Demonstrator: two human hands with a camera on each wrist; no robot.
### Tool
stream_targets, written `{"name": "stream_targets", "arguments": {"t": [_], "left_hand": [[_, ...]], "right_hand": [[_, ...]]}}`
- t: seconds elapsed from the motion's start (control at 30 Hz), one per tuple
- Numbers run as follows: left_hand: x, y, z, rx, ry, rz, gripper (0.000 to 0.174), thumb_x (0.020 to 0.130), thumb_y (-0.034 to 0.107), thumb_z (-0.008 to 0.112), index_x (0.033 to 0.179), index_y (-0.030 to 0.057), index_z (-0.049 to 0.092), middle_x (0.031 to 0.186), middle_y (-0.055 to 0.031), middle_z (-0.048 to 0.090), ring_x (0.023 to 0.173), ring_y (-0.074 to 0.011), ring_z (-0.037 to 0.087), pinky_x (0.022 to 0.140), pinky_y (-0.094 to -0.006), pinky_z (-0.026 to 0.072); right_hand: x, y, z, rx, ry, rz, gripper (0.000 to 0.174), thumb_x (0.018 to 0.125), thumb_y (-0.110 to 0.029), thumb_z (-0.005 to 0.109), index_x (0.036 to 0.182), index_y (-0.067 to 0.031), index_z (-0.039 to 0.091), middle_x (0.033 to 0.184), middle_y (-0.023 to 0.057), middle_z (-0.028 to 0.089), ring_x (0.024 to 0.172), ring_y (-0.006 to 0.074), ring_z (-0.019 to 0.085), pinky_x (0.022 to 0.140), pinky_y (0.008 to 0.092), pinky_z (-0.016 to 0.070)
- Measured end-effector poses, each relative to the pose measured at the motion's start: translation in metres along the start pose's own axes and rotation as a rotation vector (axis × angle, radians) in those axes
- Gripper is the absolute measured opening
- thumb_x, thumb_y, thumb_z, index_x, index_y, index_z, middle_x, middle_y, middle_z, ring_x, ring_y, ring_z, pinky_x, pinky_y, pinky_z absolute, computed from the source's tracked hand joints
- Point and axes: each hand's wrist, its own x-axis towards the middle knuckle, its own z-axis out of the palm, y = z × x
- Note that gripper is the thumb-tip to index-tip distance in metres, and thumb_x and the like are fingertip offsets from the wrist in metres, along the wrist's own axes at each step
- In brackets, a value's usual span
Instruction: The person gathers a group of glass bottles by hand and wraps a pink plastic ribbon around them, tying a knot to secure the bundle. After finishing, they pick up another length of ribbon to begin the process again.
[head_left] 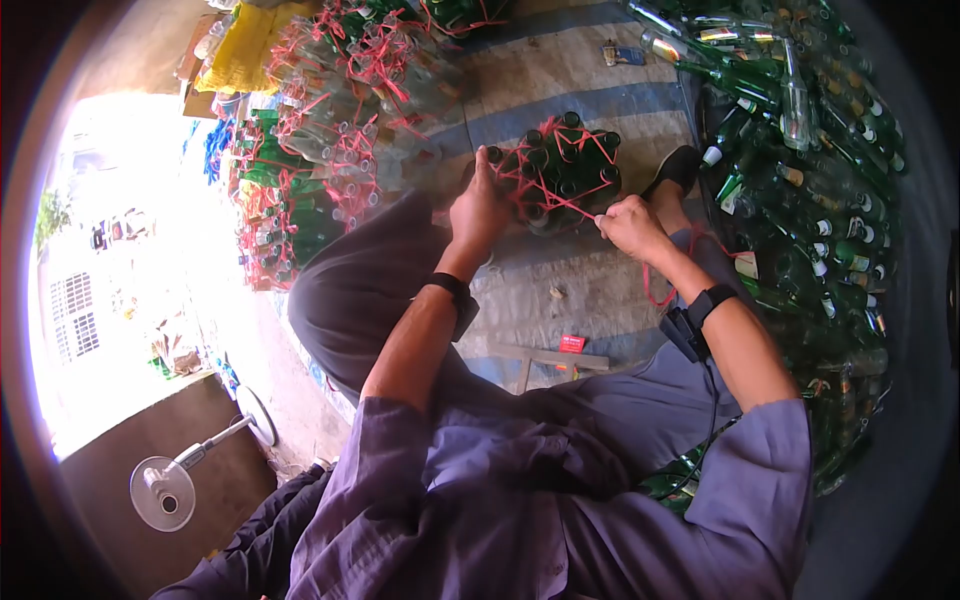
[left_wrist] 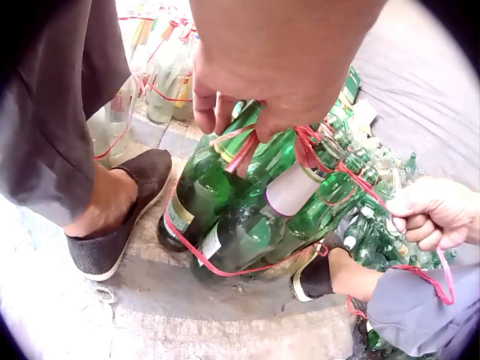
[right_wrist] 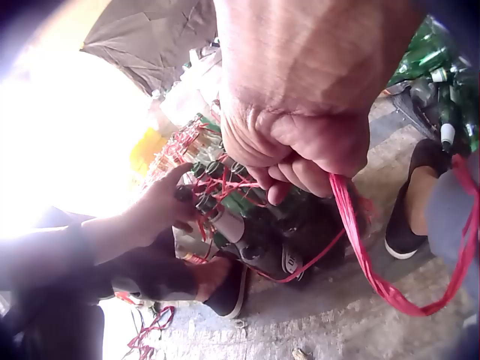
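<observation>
Green bottle bundle (head_left: 560,165) at upper centre, top gripped by curled left hand (head_left: 480,210), red string (head_left: 575,207) pinched taut in fisted right hand (head_left: 632,228)

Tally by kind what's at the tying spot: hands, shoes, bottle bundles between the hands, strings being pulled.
hands: 2, left hand and right hand
shoes: 2
bundle: 1
string: 1
total: 6
</observation>
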Motion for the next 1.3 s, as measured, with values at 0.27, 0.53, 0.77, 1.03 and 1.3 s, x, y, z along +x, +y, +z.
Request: {"name": "stream_targets", "arguments": {"t": [0.27, 0.53, 0.77, 1.03, 1.3], "left_hand": [[-0.021, 0.008, 0.012, 0.013, 0.249, 0.182, 0.085, 0.073, 0.018, 0.069, 0.146, 0.0014, 0.029, 0.132, -0.0252, 0.053, 0.121, -0.0414, 0.052, 0.095, -0.0478, 0.0432], [-0.033, 0.048, 0.027, 0.152, 0.183, 0.383, 0.096, 0.065, 0.035, 0.08, 0.143, -0.0007, 0.034, 0.149, -0.0233, 0.035, 0.138, -0.0395, 0.034, 0.109, -0.0523, 0.0253], [-0.024, 0.041, 0.044, 0.114, 0.24, 0.327, 0.09, 0.067, 0.033, 0.08, 0.138, -0.0036, 0.039, 0.145, -0.0232, 0.043, 0.135, -0.0366, 0.041, 0.106, -0.0503, 0.0295], [-0.01, 0.024, 0.061, 0.093, 0.205, 0.319, 0.079, 0.07, 0.029, 0.075, 0.136, -0.003, 0.045, 0.141, -0.0251, 0.047, 0.129, -0.0352, 0.049, 0.106, -0.047, 0.0333], [-0.02, 0.041, 0.046, 0.127, 0.278, 0.317, 0.077, 0.068, 0.025, 0.077, 0.134, -0.002, 0.048, 0.139, -0.0238, 0.049, 0.127, -0.0336, 0.051, 0.106, -0.0461, 0.0334]], "right_hand": [[-0.006, -0.011, -0.005, -0.115, -0.002, -0.058, 0.028, 0.078, -0.023, 0.062, 0.068, 0.003, 0.066, 0.071, 0.0251, 0.062, 0.071, 0.0412, 0.064, 0.069, 0.0454, 0.0518], [-0.006, -0.008, -0.005, -0.121, 0.006, -0.061, 0.027, 0.077, -0.021, 0.063, 0.068, 0.0036, 0.066, 0.069, 0.0259, 0.061, 0.069, 0.0416, 0.063, 0.068, 0.0451, 0.0516], [-0.002, -0.004, -0.007, -0.058, 0.022, -0.073, 0.029, 0.075, -0.021, 0.062, 0.064, 0.0051, 0.062, 0.067, 0.0266, 0.059, 0.067, 0.0436, 0.061, 0.065, 0.0459, 0.0506], [-0.009, -0.009, -0.004, -0.102, 0.046, -0.16, 0.026, 0.074, -0.018, 0.059, 0.063, 0.0054, 0.062, 0.065, 0.0249, 0.06, 0.068, 0.0422, 0.062, 0.07, 0.0456, 0.052], [-0.011, 0.013, 0.004, -0.15, 0.061, -0.304, 0.029, 0.078, -0.021, 0.059, 0.064, 0.0038, 0.063, 0.064, 0.0238, 0.059, 0.061, 0.0392, 0.062, 0.06, 0.0448, 0.0497]]}}
